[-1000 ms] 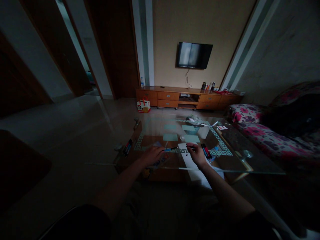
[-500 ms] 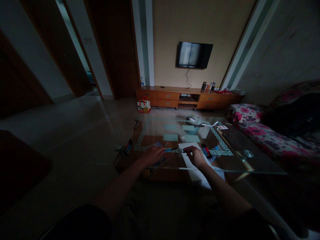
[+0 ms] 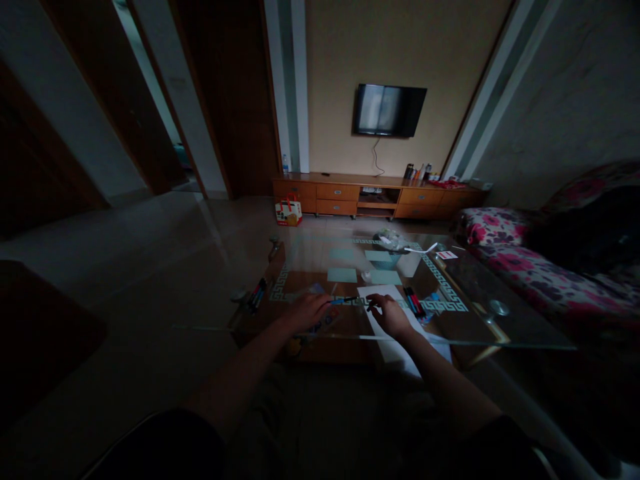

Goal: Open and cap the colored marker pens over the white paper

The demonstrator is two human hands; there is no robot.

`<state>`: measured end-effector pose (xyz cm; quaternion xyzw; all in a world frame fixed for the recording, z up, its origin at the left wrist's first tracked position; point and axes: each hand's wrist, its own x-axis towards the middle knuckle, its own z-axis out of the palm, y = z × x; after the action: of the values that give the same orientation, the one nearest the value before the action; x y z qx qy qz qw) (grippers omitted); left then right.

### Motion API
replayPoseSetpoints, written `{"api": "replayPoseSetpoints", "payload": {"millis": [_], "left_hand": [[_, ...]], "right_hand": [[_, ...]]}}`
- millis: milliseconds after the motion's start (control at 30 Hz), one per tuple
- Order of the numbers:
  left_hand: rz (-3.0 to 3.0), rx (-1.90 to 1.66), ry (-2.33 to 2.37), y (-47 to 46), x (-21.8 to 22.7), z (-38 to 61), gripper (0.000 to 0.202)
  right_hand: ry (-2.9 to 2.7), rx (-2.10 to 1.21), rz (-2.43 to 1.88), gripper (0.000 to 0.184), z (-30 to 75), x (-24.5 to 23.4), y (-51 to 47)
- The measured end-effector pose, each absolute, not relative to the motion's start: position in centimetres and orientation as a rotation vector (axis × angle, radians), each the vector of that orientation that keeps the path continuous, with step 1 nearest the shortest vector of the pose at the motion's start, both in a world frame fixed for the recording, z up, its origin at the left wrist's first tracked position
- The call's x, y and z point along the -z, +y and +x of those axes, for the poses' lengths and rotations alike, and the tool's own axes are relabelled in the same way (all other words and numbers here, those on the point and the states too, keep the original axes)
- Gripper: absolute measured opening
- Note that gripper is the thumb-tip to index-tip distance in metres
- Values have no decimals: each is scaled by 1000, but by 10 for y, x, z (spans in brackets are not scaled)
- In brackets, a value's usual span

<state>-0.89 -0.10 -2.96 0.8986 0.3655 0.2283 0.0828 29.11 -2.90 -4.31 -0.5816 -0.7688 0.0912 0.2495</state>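
Note:
My left hand [image 3: 309,311] is closed around a slim marker [image 3: 339,302] with a blue body and a dark front end pointing right. It hovers over the near part of the glass table [image 3: 300,339]. Across a small gap from the marker's dark end is my right hand [image 3: 391,315], its fingers bent and slightly apart, with nothing visible between them. White paper [image 3: 380,333] lies beneath that hand. To its right is a group of red, blue and black markers [image 3: 414,302]. Another dark group of markers [image 3: 257,295] lies at the table's left.
A clear plastic bag [image 3: 391,240] sits at the table's far side, near a white strip [image 3: 421,249] and a small card [image 3: 447,255]. Beyond stand a shopping bag [image 3: 289,212] and a wooden TV cabinet [image 3: 336,193]. A flowered sofa [image 3: 520,267] is at the right.
The fingers of my right hand have come away from the marker's dark end and spread a little, leaving a gap. My left hand keeps its hold, nearly still.

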Motion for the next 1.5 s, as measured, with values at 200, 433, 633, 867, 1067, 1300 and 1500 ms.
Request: {"api": "replayPoseSetpoints", "payload": {"millis": [200,433,633,867,1067,1300,1500], "left_hand": [[2682,-652,1102,-2,28,-9,30],[2678,-673,1104,-1,31,-9,31],[2680,-676,1083,-1,30,-10,29],[2694,-684,1054,-4,27,-10,26],[2688,-679,1054,-4,26,-8,25],[2700,-706,1051,-5,24,-5,26],[2704,-732,1056,-5,23,-4,26]], "right_hand": [[-2136,-260,-1546,35,289,42,-30],[-2149,-237,-1552,39,292,48,-28],[-2120,-114,-1514,47,291,40,-31],[-2098,-45,-1400,30,276,13,-44],[-2235,-107,-1334,27,262,-1,-53],[-2318,-161,-1320,25,255,-2,-54],[-2344,-179,-1319,28,256,0,-53]]}}
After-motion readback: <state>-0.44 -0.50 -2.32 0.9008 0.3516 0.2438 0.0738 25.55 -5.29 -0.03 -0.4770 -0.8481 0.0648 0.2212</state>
